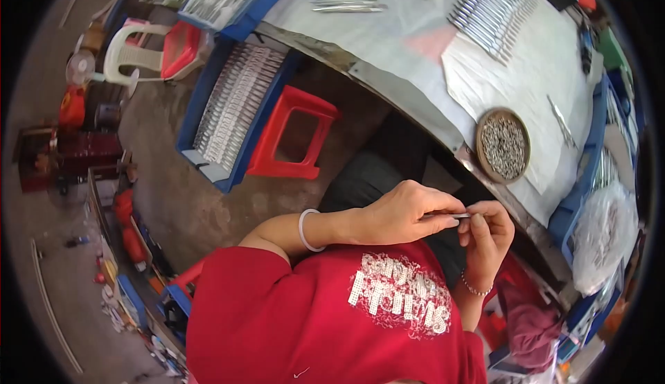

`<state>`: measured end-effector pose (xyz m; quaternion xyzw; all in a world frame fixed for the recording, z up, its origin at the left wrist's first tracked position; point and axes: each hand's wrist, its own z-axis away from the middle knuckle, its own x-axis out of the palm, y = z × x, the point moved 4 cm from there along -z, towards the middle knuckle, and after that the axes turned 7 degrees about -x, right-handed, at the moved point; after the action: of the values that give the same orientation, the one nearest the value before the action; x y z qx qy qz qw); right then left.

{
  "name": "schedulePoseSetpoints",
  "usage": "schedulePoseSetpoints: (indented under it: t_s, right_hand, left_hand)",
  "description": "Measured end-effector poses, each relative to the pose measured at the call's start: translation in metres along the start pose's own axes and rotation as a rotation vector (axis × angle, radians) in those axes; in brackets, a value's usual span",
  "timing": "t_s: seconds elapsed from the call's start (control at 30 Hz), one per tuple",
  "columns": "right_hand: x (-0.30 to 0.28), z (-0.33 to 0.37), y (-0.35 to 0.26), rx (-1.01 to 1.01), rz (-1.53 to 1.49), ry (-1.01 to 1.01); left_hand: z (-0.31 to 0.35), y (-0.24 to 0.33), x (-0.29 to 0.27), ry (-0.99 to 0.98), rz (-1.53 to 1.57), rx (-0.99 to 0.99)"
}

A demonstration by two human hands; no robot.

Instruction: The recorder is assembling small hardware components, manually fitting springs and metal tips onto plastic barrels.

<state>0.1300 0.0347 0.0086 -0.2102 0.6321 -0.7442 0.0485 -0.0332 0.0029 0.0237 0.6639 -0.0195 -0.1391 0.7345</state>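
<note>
Left hand [402,212] and right hand [488,237] both pinch a small, thin metallic piece [460,216], fingertips nearly meeting; exact part type too small to tell. Piece sits in front of the red shirt [298,315], just off the table [395,51] edge, near the round bowl [479,147] of small metal parts [504,147].

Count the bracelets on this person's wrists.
2: a white bracelet on the wrist of the left hand, and a beaded bracelet on the wrist of the right hand. Both wrists are in view; no others show.
</note>
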Motion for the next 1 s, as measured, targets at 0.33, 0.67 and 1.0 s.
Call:
schedulePoseSetpoints:
  t_s: [0.33,0.67,1.0]
  right_hand:
    - [0.009,-0.008,0.011,0.048,-0.059,-0.071]
    - [0.003,0.002,0.023,0.173,-0.178,-0.119]
    - [0.003,0.001,0.032,0.173,-0.312,-0.071]
  left_hand:
    - [0.006,-0.022,0.003,-0.139,0.371,-0.388]
    - [0.009,-0.029,0.019,-0.259,0.629,-0.538]
    - [0.008,-0.028,0.026,-0.329,0.54,-0.537]
